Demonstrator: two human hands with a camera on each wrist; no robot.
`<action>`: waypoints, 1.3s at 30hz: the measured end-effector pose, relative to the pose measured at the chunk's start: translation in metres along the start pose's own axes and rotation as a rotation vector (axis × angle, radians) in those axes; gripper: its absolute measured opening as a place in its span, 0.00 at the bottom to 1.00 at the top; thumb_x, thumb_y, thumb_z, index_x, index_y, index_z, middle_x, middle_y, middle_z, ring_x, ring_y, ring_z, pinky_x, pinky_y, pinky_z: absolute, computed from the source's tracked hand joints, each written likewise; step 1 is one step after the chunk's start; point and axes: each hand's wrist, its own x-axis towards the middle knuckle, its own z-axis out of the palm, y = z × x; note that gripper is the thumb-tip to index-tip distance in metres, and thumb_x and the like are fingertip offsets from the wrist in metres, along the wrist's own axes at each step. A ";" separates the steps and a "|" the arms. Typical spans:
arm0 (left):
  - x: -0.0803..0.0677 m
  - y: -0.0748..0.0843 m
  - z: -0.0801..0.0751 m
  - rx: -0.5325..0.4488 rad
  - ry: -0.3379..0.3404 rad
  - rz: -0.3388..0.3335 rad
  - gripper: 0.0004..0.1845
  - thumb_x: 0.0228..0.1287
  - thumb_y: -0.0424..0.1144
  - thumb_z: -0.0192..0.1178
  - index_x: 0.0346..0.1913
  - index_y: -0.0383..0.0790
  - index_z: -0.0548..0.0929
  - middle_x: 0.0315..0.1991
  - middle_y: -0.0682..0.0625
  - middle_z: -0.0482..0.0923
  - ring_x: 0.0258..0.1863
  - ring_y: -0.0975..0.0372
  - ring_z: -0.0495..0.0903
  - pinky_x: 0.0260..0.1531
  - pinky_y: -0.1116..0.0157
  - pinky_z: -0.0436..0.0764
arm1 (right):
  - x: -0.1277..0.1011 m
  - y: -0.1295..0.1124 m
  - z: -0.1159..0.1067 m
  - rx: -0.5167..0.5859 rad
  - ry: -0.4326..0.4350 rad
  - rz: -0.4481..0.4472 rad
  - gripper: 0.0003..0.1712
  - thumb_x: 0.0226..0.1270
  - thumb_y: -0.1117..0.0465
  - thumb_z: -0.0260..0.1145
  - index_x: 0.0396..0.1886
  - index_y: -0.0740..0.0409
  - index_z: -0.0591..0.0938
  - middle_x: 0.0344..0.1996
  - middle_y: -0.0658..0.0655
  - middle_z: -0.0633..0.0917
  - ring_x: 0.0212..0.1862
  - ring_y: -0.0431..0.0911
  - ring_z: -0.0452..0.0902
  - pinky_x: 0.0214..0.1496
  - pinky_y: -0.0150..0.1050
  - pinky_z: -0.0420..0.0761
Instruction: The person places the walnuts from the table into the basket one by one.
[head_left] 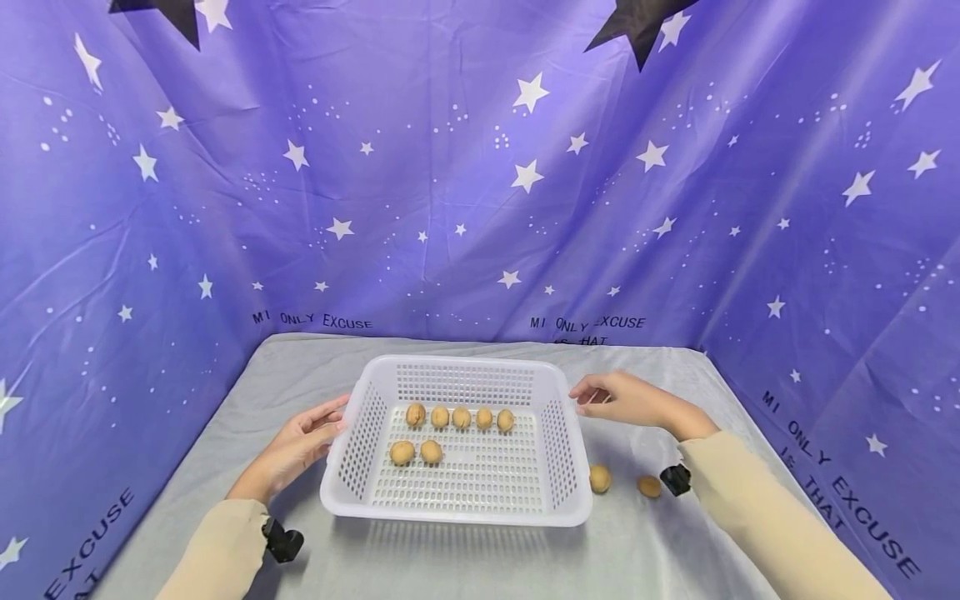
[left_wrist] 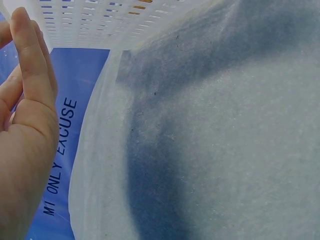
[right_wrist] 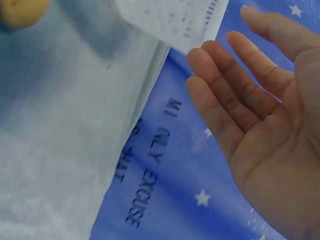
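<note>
A white plastic basket (head_left: 457, 514) with perforated walls stands in the middle of the head view. Inside it, several walnuts (head_left: 461, 417) form a back row, and two more walnuts (head_left: 402, 452) sit in front on the left. My left hand (head_left: 296, 446) is at the basket's left rim, fingers extended and fingertips against or very near it. On the opposite side, my right hand (head_left: 626, 400) has slightly bent fingers by the right rim; whether they touch it I cannot tell. In the right wrist view, the palm of the right hand (right_wrist: 272, 120) holds nothing.
Outside the basket on the right lie a round walnut (head_left: 600, 478) and a flatter brown piece (head_left: 648, 486), near the right wrist. A grey cloth (head_left: 450, 567) covers the table. Blue star-patterned curtains (head_left: 450, 192) enclose the back and both sides.
</note>
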 end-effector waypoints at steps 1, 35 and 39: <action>0.000 0.000 0.000 -0.001 -0.001 0.004 0.32 0.76 0.32 0.55 0.77 0.30 0.58 0.59 0.45 0.76 0.53 0.59 0.81 0.49 0.61 0.83 | -0.005 0.002 0.000 0.001 0.004 0.009 0.17 0.71 0.57 0.67 0.54 0.62 0.83 0.46 0.53 0.86 0.48 0.48 0.82 0.53 0.45 0.82; 0.000 0.000 0.002 -0.014 -0.001 0.002 0.33 0.76 0.33 0.55 0.77 0.30 0.56 0.59 0.44 0.76 0.53 0.59 0.81 0.50 0.61 0.82 | -0.050 0.042 0.063 0.112 -0.090 0.092 0.16 0.60 0.57 0.76 0.45 0.59 0.86 0.37 0.48 0.87 0.42 0.46 0.83 0.47 0.43 0.82; 0.000 0.001 0.003 -0.016 -0.003 -0.005 0.33 0.76 0.32 0.55 0.77 0.30 0.55 0.61 0.41 0.75 0.54 0.58 0.81 0.51 0.61 0.82 | -0.052 0.040 0.056 0.094 -0.079 0.105 0.19 0.61 0.54 0.75 0.47 0.60 0.86 0.39 0.48 0.87 0.42 0.46 0.83 0.46 0.42 0.82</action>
